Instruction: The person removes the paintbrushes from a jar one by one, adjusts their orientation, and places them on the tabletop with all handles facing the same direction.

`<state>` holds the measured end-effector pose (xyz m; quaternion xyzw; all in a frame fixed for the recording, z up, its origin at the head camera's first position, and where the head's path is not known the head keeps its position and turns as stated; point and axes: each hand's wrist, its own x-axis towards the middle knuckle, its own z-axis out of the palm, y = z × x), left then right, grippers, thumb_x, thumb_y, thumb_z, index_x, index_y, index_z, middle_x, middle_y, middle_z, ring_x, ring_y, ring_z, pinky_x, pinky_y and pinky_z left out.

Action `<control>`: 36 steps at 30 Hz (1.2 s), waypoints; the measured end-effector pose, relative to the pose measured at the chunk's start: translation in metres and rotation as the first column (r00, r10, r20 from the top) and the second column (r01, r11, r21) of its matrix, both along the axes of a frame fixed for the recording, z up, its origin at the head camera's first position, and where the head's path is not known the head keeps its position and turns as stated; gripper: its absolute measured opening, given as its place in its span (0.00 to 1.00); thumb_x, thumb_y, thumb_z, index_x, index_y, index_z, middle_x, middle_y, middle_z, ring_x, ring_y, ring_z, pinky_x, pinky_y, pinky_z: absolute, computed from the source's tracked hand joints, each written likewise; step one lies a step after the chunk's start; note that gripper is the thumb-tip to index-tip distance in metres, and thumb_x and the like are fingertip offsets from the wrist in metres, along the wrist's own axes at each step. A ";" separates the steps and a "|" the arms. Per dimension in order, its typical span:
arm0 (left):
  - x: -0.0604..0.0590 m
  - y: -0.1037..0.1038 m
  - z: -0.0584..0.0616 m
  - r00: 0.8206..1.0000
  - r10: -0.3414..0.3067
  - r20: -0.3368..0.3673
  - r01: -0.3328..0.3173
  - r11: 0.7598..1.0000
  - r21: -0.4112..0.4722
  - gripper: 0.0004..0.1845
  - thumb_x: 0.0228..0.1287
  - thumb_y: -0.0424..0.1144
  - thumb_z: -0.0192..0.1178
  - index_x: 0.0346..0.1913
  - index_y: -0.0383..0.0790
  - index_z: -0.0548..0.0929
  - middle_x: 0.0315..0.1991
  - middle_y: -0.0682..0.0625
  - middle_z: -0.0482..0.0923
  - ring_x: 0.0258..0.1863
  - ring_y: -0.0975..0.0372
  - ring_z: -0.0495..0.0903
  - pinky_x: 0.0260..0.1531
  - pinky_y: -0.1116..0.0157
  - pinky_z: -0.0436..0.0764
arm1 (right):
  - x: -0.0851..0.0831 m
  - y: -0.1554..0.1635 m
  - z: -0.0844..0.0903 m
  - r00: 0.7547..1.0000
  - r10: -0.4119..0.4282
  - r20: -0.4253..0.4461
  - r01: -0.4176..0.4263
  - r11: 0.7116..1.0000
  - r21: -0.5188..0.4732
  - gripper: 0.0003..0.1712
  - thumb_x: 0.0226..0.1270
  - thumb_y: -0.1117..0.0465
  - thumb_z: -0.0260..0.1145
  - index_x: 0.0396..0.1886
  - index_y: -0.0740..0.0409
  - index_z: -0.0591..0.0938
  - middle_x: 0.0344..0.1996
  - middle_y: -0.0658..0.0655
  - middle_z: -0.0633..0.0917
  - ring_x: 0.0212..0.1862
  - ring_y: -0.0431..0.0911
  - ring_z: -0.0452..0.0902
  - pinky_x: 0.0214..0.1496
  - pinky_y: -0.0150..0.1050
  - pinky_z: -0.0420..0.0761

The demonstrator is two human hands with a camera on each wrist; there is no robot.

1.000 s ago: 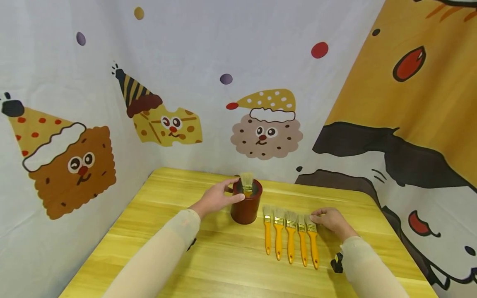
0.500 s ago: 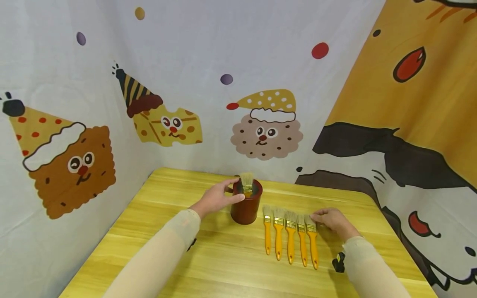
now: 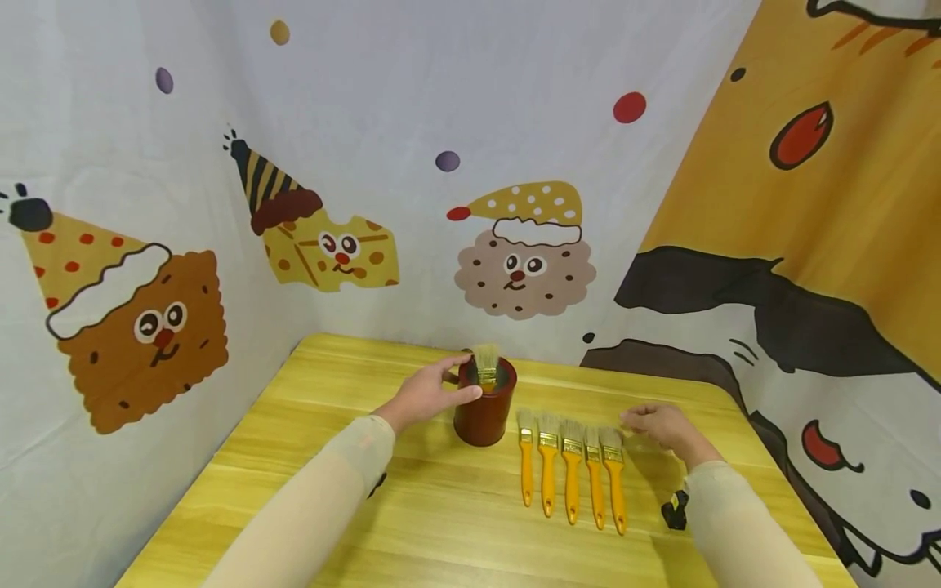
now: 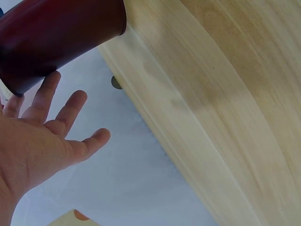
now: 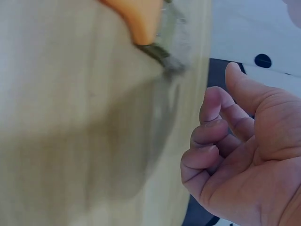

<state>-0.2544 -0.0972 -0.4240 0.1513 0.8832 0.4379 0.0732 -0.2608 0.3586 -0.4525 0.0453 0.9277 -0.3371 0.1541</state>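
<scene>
A dark red mug [image 3: 483,420] stands on the table, and a paintbrush [image 3: 486,363] leans in it, bristles up. My left hand [image 3: 430,394] is at the mug's left side by the handle, thumb at the near rim. In the left wrist view the fingers are spread, and one fingertip [image 4: 52,77] touches the mug's wall. Several paintbrushes with orange-yellow handles lie in a row right of the mug, bristles pointing away from me. My right hand [image 3: 665,429] is just right of the rightmost brush [image 3: 614,482], its fingers loosely curled with nothing between them.
The light wooden table [image 3: 434,523] ends at the back against a white cloth [image 3: 382,106] printed with cartoon figures. A small black device [image 3: 675,510] sits at my right wrist, beside the sleeve.
My right hand has let go of the rightmost brush's bristles and drawn a little to the right. The left hand and mug stay in place; the head view has tilted slightly.
</scene>
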 end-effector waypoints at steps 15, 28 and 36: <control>-0.001 -0.001 -0.002 1.000 0.017 -0.006 -0.017 1.000 -0.015 0.41 0.58 0.69 0.62 0.74 0.70 0.62 0.63 0.52 0.76 0.61 0.54 0.76 0.56 0.49 0.78 | -0.031 -0.063 0.050 0.994 0.095 -0.059 -0.100 0.991 -0.092 0.33 0.71 0.37 0.58 0.67 0.50 0.75 0.63 0.61 0.77 0.67 0.63 0.69 0.62 0.63 0.72; -0.003 0.001 -0.003 1.000 0.011 -0.005 -0.011 1.000 -0.014 0.43 0.55 0.73 0.61 0.74 0.70 0.62 0.64 0.53 0.76 0.62 0.55 0.76 0.55 0.49 0.78 | -0.046 -0.165 0.070 0.962 0.220 -0.164 -0.252 0.944 -0.215 0.29 0.65 0.41 0.67 0.65 0.40 0.76 0.63 0.55 0.79 0.66 0.56 0.74 0.66 0.61 0.71; -0.001 0.000 -0.004 1.000 0.002 0.027 -0.003 0.999 0.041 0.42 0.59 0.68 0.62 0.75 0.66 0.62 0.64 0.55 0.75 0.62 0.54 0.76 0.58 0.49 0.78 | -0.047 -0.208 0.068 0.928 0.265 -0.261 -0.322 0.923 -0.212 0.34 0.65 0.46 0.70 0.69 0.36 0.70 0.63 0.51 0.79 0.64 0.53 0.75 0.62 0.56 0.77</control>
